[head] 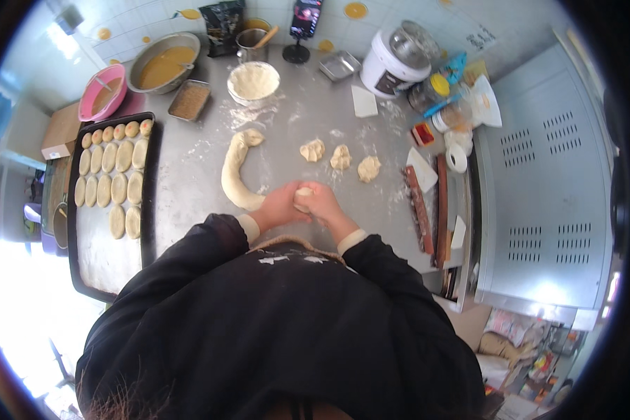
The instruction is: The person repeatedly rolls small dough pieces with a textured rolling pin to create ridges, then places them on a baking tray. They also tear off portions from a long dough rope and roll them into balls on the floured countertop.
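My left hand (283, 206) and my right hand (320, 202) are cupped together around a small piece of dough (304, 198) near the front edge of the metal table. Only the top of that piece shows between my fingers. A long curved roll of dough (232, 170) lies just left of my hands, its lower end reaching my left wrist. Beyond my right hand sit three rough lumps of dough: a left lump (312, 150), a middle lump (340, 157) and a right lump (368, 169).
A black-rimmed baking tray (102, 262) with rows of shaped dough stands left. Behind are a bowl of flour (253, 81), a basin of yellowish liquid (165, 68), a pink basin (88, 107) and a white bucket (378, 65). Two brown bars (419, 210) lie right, before a metal cabinet (546, 199).
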### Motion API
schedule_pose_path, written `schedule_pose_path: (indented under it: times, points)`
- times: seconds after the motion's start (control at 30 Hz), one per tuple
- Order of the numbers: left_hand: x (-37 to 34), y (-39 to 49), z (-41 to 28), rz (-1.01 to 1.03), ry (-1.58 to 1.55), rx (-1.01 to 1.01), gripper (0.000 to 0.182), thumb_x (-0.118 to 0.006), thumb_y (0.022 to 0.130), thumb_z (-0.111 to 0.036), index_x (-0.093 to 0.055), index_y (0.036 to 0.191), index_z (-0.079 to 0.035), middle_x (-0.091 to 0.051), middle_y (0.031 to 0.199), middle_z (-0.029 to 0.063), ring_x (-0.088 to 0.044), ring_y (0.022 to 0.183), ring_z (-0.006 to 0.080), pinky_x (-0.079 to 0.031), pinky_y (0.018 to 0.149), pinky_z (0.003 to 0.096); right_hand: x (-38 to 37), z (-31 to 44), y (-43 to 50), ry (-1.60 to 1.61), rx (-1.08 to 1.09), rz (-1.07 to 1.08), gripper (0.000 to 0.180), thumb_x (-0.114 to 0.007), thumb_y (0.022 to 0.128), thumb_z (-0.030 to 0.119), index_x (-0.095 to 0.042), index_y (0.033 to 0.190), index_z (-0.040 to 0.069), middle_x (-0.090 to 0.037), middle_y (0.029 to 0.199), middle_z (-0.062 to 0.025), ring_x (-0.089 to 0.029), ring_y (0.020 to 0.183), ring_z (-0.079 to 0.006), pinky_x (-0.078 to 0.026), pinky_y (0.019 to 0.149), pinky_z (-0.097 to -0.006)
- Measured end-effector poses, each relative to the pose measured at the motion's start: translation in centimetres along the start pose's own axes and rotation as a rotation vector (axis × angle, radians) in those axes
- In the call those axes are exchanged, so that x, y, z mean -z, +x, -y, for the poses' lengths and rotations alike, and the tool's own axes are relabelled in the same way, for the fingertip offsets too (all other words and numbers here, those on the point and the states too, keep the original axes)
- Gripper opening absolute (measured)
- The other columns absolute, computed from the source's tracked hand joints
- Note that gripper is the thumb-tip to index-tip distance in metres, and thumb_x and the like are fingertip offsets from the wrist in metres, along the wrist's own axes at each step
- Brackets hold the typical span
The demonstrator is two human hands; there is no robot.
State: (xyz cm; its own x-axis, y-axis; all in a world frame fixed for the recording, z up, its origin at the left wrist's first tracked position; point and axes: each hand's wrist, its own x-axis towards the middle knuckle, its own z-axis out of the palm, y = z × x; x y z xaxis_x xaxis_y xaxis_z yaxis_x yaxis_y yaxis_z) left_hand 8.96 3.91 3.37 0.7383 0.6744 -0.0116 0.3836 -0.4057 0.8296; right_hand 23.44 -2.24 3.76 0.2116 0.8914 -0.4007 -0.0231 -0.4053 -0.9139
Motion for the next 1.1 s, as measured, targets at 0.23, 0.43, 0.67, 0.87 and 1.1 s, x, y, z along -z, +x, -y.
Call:
schedule_pose_path:
  times: [0.23, 0.43, 0.67, 0.87, 1.1]
  points:
    - [-1.2, 2.0, -1.2, 0.262, 0.322, 0.168, 0.043, -0.072, 0.073, -0.04, -0.063, 0.103, -0.009, -0.069, 0.089, 0.0169, -0.065, 0.086, 0.0377, -0.052, 0.076, 0.0467, 0.5, -0.5, -0.6, -0.358, 0.054, -0.163, 0.017, -0.069, 0.067, 0.01, -0.066, 0.082, 0.002, -0.066, 0.077, -0.008, -0.062, 0.07, -0.0179, -0.05, 0.061, -0.0329]
    - [-1.6, 3.1, -1.7, 0.43, 0.555, 0.156, 0.029, -0.066, 0.077, -0.037, -0.067, 0.089, -0.01, -0.068, 0.086, 0.0167, -0.066, 0.084, 0.036, -0.053, 0.074, 0.0461, 2.6, 0.4, -2.3, 0.438, -0.253, 0.025, 0.026, -0.068, 0.069, 0.005, -0.062, 0.094, 0.003, -0.064, 0.087, -0.0096, -0.062, 0.075, -0.0185, -0.05, 0.062, -0.0325]
    - [1.0, 1.7, -1.0, 0.314, 0.438, 0.166, 0.039, -0.071, 0.073, -0.04, -0.064, 0.094, -0.008, -0.065, 0.098, 0.014, -0.063, 0.094, 0.031, -0.05, 0.079, 0.0453, 14.7, 0.8, -2.9, 0.217, 0.304, -0.866, 0.042, -0.071, 0.078, 0.018, -0.056, 0.113, 0.002, -0.063, 0.106, -0.0114, -0.061, 0.096, -0.0223, -0.05, 0.083, -0.0349]
    - [3.3, -1.5, 2.1, 0.186, 0.703, -0.188, 0.049, -0.081, 0.064, -0.027, -0.058, 0.104, -0.01, -0.058, 0.1, 0.0093, -0.058, 0.097, 0.0306, -0.048, 0.083, 0.0412, 16.7, -3.6, -3.3, -1.087, 0.275, -0.606, 0.062, -0.077, 0.071, 0.029, -0.057, 0.124, 0.004, -0.054, 0.132, -0.015, -0.047, 0.125, -0.0372, -0.04, 0.102, -0.0436]
    - [1.9, -1.8, 2.4, 0.091, 0.13, -0.201, 0.048, -0.084, 0.063, -0.024, -0.059, 0.1, -0.007, -0.057, 0.09, 0.0113, -0.057, 0.088, 0.0335, -0.049, 0.076, 0.0398, 1.3, -1.9, -2.5, -0.093, 0.214, -0.067, 0.053, -0.08, 0.074, 0.025, -0.061, 0.115, -0.002, -0.063, 0.115, -0.0173, -0.06, 0.106, -0.0234, -0.049, 0.089, -0.0342]
